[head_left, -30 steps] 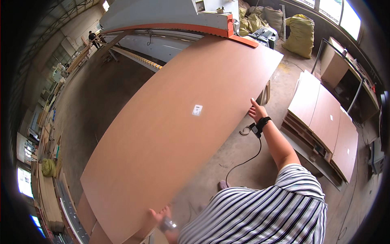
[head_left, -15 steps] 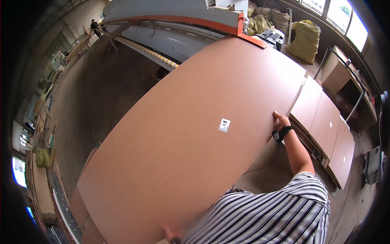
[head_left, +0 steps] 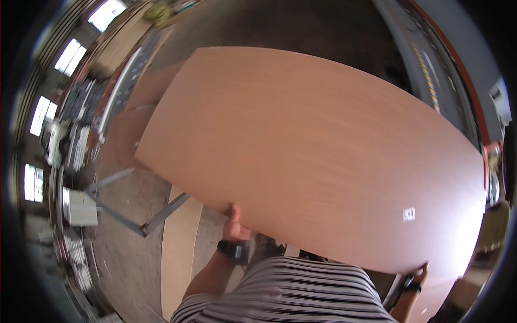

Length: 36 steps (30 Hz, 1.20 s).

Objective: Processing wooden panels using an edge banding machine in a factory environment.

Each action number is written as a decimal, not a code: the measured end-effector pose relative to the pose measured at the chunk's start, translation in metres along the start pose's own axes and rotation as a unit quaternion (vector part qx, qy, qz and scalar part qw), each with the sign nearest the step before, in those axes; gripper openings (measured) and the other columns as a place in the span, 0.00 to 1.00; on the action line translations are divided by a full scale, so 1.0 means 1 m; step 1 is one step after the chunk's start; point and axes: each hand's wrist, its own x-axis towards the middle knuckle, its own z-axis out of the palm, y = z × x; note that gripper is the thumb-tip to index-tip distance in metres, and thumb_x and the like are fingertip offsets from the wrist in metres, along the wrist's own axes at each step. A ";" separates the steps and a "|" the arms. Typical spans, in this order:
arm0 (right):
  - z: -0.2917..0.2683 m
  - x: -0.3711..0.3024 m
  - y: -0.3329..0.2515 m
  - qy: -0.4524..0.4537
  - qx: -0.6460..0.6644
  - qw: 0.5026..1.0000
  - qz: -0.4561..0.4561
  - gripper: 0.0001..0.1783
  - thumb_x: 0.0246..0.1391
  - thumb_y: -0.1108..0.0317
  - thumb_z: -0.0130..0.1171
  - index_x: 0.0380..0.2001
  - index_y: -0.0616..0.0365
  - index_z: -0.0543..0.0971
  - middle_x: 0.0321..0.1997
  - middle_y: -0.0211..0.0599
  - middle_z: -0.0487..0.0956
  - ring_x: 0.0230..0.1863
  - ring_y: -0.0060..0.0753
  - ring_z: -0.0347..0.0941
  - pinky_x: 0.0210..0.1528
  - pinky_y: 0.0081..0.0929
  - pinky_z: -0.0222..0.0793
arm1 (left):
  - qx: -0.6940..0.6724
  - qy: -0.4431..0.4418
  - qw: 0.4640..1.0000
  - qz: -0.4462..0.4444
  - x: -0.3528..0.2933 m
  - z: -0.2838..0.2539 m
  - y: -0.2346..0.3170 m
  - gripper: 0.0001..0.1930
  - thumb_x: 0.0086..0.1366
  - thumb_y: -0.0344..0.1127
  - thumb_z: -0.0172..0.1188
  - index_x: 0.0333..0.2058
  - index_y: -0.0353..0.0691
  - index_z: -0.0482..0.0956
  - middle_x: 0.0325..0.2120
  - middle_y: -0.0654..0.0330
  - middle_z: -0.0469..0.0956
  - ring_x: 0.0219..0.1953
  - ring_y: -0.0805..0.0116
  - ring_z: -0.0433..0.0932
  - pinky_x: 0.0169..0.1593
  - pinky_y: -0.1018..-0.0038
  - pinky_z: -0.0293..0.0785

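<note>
A large brown wooden board (head_left: 318, 151) with a small white label near its right end fills most of the head view, lying roughly level in front of me. My left hand (head_left: 233, 220), with a black band on the wrist, grips the board's near edge at its left part. At the near right corner my right hand (head_left: 420, 272) holds the same edge, only its fingers and a dark wristband showing. My striped shirt covers the lower middle of the picture.
More brown boards (head_left: 180, 253) lie flat on the concrete floor at the lower left, beside a grey metal frame (head_left: 145, 220). Machines and shelving (head_left: 75, 145) line the left wall under windows. A long machine with an orange edge (head_left: 458, 81) runs along the right.
The view has swung round sharply, and the board now lies across me with its label at the right. My left hand has come into view on the near edge.
</note>
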 end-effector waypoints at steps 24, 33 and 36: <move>0.237 -0.114 0.206 -0.032 -0.183 0.981 0.049 0.23 0.39 0.36 0.55 0.27 0.43 0.69 0.33 0.28 0.72 0.33 0.36 0.68 0.23 0.34 0.65 | -0.022 0.108 0.994 0.022 0.160 -0.264 0.102 0.28 0.64 0.53 0.32 0.53 0.37 0.58 0.51 0.57 0.64 0.50 0.59 0.66 0.49 0.66 0.66; 0.275 -0.161 0.162 -0.035 -0.263 0.942 0.207 0.24 0.44 0.40 0.53 0.25 0.52 0.72 0.23 0.37 0.75 0.20 0.33 0.69 0.25 0.30 0.67 | -0.119 -0.304 0.937 -0.123 0.167 -0.260 0.031 0.30 0.62 0.58 0.33 0.55 0.42 0.57 0.54 0.59 0.61 0.54 0.58 0.60 0.56 0.60 0.57; 0.285 -0.177 0.069 -0.076 -0.531 0.829 0.161 0.16 0.48 0.57 0.53 0.21 0.61 0.73 0.22 0.41 0.75 0.22 0.32 0.74 0.18 0.25 0.69 | 0.002 -0.015 1.000 -0.015 0.114 -0.195 -0.038 0.27 0.58 0.57 0.45 0.49 0.42 0.64 0.44 0.59 0.70 0.42 0.63 0.68 0.42 0.66 0.66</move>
